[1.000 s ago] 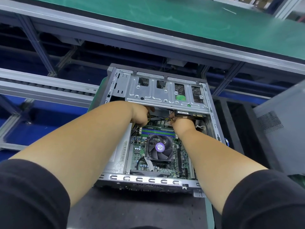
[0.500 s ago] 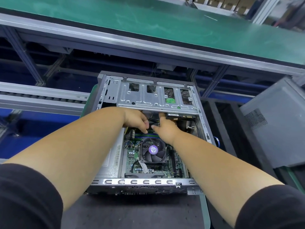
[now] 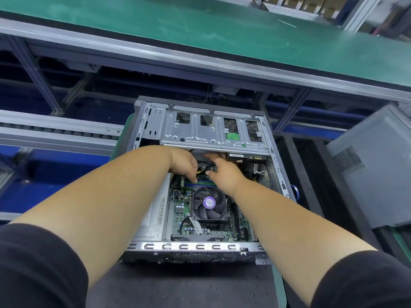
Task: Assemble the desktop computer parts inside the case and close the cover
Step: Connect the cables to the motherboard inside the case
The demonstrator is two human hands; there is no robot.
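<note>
Under the drive cage [image 3: 213, 132], both hands crowd cables [image 3: 203, 168].

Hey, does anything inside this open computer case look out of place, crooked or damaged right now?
Nothing stands out. The case lies open, the CPU fan sits square on the motherboard, and the drive cage looks straight. Both hands work among cables under the cage, hiding that spot.

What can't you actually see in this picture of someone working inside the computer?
- Head view: what the left hand and right hand touch; the drive cage overhangs their fingertips.
- Fan label text: too small.
- Grey cover: cut off by the right edge.
- Motherboard: partly under both forearms.
</note>
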